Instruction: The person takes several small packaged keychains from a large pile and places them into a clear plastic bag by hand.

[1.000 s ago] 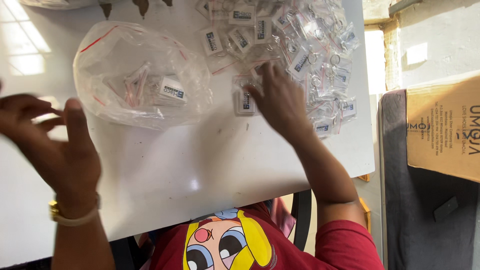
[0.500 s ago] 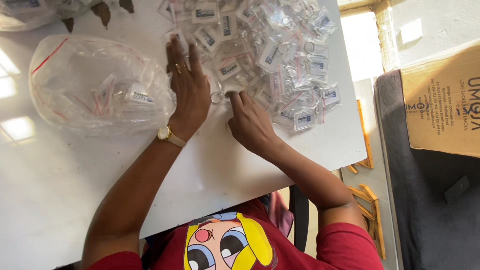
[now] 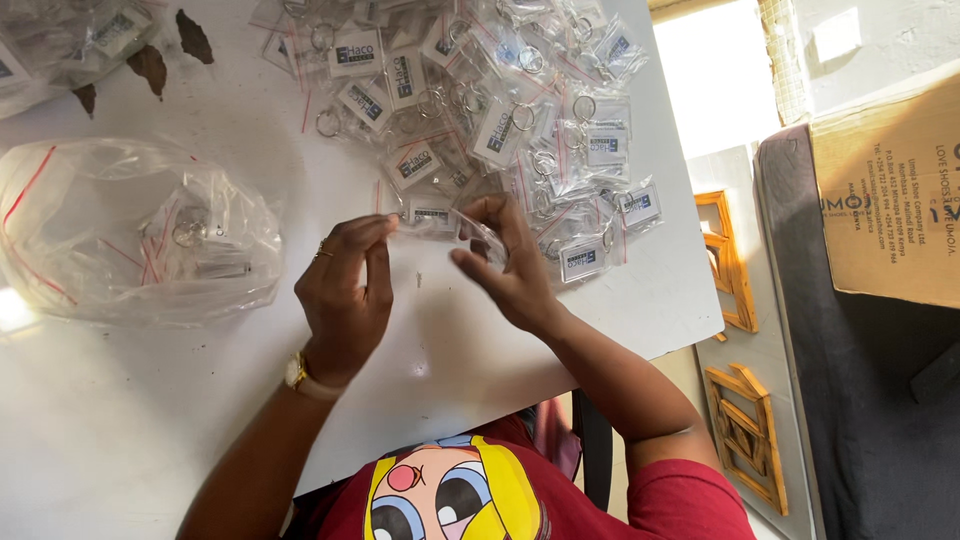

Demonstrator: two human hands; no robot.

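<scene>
A small clear packet (image 3: 433, 214) with a key-ring tag inside is held between both my hands, just above the white table (image 3: 150, 430). My left hand (image 3: 345, 290), with a gold watch and a ring, pinches its left end. My right hand (image 3: 503, 265) grips its right end, fingers curled around the plastic. Just beyond my hands lies a heap of similar clear packets with tags and metal rings (image 3: 480, 100). A large crumpled clear plastic bag (image 3: 130, 235), holding a few packets and red strips, lies to the left of my left hand.
The table's right edge runs close past the heap. Beyond it stand a brown cardboard box (image 3: 890, 190) on a dark surface and small wooden frames (image 3: 735, 260) lower down. Another clear bag (image 3: 70, 40) sits at the far left corner, near dark chipped patches (image 3: 195, 38).
Both hands left the heap, where they lay flat, and came back toward me. They now hold one packet lifted between them.
</scene>
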